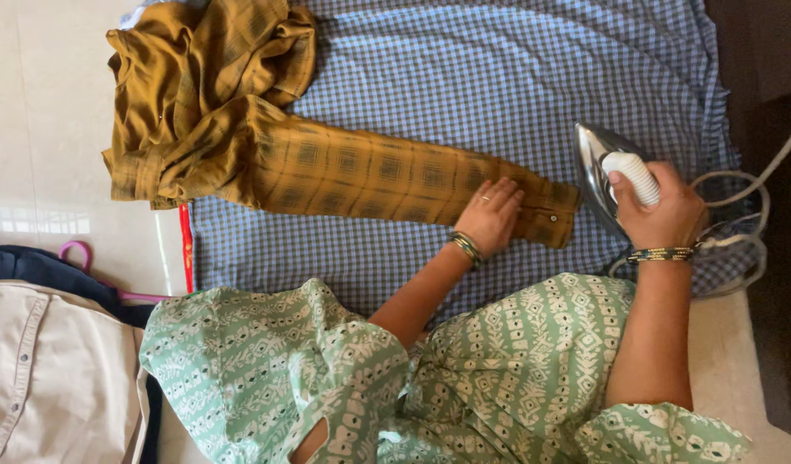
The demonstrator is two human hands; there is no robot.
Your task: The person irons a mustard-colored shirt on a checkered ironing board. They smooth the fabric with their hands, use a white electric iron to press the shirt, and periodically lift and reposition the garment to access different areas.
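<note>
Checked cloth [464,77] | left hand [491,215] flat on sleeve [369,176] | right hand [662,210] grips iron [603,167]

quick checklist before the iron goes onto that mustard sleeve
1. Sleeve laid flat on the checked cloth: ok.
2. Left hand pressing the sleeve near the cuff, in the iron's likely path: not ok.
3. Right hand gripping the iron by its white handle: ok.
4. Cord looped beside the iron, off the sleeve: ok.
5. Iron heat: cannot tell.
</note>
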